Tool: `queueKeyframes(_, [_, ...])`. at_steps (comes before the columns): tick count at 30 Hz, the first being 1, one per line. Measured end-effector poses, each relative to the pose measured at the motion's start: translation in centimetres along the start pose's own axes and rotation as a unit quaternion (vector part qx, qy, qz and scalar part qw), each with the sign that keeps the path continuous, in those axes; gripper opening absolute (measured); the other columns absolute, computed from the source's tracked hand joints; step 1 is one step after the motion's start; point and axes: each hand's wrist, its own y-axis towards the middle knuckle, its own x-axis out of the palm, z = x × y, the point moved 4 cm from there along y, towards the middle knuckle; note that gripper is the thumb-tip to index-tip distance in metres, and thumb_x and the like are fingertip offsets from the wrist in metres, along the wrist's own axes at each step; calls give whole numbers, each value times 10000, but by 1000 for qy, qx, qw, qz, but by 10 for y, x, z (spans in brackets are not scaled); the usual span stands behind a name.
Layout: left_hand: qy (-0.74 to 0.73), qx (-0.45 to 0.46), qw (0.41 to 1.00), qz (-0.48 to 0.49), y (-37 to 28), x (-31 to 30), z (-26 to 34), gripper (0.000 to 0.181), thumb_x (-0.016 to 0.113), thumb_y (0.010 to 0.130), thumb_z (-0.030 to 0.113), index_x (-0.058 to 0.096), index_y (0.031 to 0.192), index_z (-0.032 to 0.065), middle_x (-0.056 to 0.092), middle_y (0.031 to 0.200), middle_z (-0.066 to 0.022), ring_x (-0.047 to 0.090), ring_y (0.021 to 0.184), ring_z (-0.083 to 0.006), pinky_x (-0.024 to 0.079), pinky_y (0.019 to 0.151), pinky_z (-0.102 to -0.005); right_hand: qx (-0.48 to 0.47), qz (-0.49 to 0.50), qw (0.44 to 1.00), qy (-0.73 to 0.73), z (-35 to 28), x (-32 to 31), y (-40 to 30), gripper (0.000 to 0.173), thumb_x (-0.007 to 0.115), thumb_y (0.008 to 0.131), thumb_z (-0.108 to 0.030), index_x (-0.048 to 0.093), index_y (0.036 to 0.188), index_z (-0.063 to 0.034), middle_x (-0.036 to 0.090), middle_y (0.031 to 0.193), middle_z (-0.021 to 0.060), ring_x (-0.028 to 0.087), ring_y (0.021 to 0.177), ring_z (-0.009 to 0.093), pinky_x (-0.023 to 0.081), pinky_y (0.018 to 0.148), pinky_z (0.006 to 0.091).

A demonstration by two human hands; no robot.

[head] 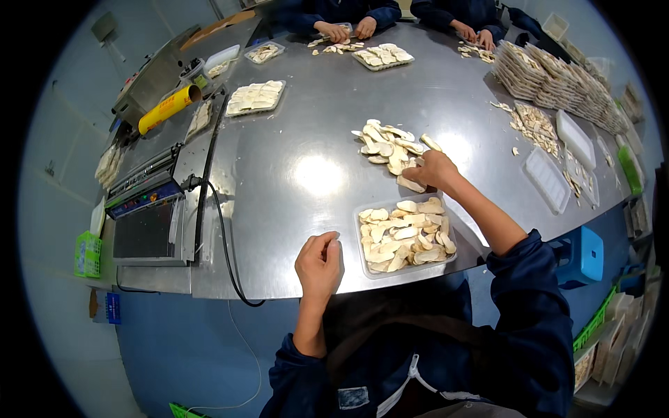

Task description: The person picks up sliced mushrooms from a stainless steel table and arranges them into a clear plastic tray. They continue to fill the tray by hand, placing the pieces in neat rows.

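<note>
My right hand [433, 170] reaches over the near edge of a loose pile of pale mushroom slices [384, 142]. Its fingertips touch slices there, and whether they pinch one is hidden. Just below that hand a slice [411, 184] lies on the steel, and another slice [430, 142] rests to the right of the pile. Closer to me stands a clear plastic tray [359, 230], filled with overlapping mushroom slices [405, 235]. Left of the tray, my left hand [319, 264] is at the table's front edge, fingers curled in, with nothing visible in it.
The steel table [272, 209] bears a filled tray [256, 97] and a further one [383, 56]. A sealing machine [146, 214] with a black cable [222, 235] stands left. Stacked packs [554, 83] and white trays [547, 180] stand right. Two people work opposite, hands [334, 31] on slices.
</note>
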Motion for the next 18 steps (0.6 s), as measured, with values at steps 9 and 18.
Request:
queueKeyframes(9, [-25,9,1000,-6,0,0,-1,143,601,834,75,693,932,26,618,746,-80,570,608,-162,462,579,-271,24,-17,940,339,27,3,2,197,711,738,-180,642,788,-3,578,626,52,514,525,136,407,486,276])
queueKeyframes(18, [6,52,998,24,-13,-2,6,122,589,858,28,664,948,-6,586,765,-64,506,608,-129,412,555,-256,88,-3,804,588,97,-42,18,141,703,786,-158,585,773,-83,426,621,-46,359,489,52,251,400,207])
